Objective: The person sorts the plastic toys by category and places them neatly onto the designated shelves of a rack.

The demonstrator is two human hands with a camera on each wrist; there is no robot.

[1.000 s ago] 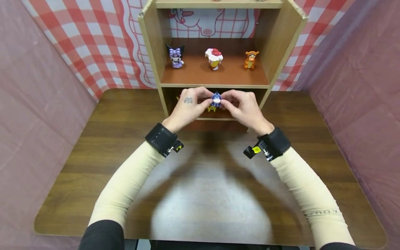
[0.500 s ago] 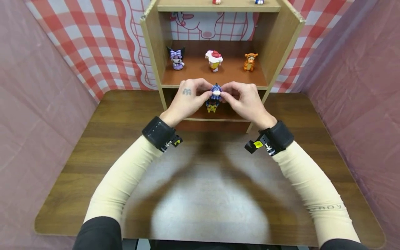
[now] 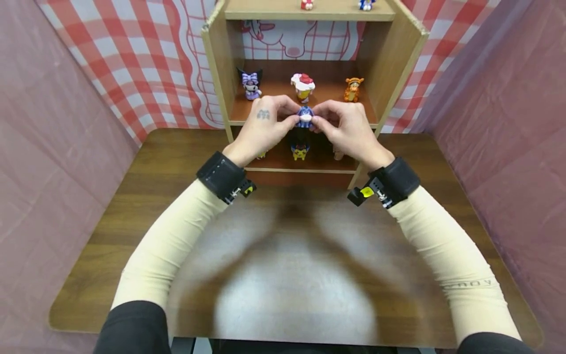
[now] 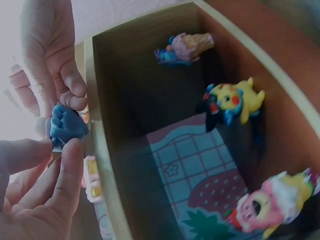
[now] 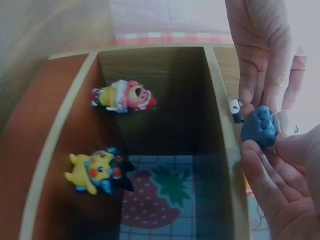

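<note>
Both hands hold a small blue donkey figurine (image 3: 305, 118) in front of the edge of the middle shelf (image 3: 323, 123). My left hand (image 3: 268, 120) pinches it from the left between thumb and fingers. From the other side, my right hand (image 3: 349, 127) pinches it the same way. Both wrist views show the figurine's blue underside between the fingertips, just outside the shelf board. Behind the hands on the middle shelf stand a purple figurine with black ears (image 3: 251, 86), an ice-cream-topped figurine (image 3: 303, 86) and an orange tiger figurine (image 3: 352, 90).
Below, the lower compartment holds a yellow figurine (image 3: 299, 151), a pink bear figurine (image 5: 131, 96) and a blue-and-pink figurine (image 4: 184, 48). The wooden cabinet (image 3: 409, 54) stands on a brown table (image 3: 283, 275). Two figurines' feet show on the top shelf (image 3: 265, 10).
Both hands have risen with the donkey figurine, from in front of the lower compartment to the middle shelf's edge. More of the lower compartment shows beneath them.
</note>
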